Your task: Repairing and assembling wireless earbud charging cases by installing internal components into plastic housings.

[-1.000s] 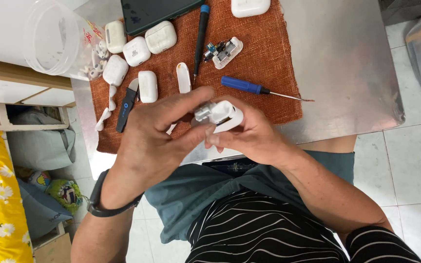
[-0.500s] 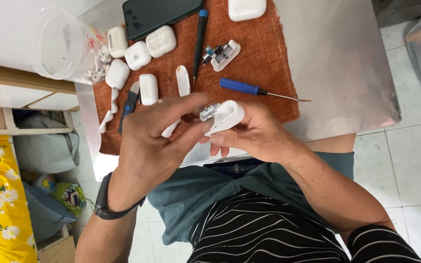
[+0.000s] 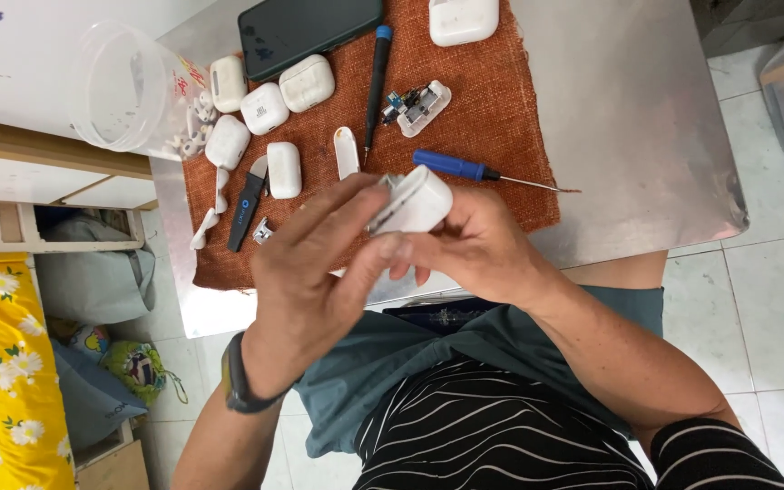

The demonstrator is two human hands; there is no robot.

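— Any screens or labels here?
— One dark smartphone (image 3: 308, 32) lies face-up at the top edge of the surface, screen black. The clear plastic container (image 3: 142, 91) at left carries a small red-printed label.

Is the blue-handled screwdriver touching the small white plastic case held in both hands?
Apart. The head view shows orange cloth between the blue-handled screwdriver and the white case.

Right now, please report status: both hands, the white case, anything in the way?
Left hand and right hand both grip white case. Held above orange mat. Blue screwdriver lies just beyond.
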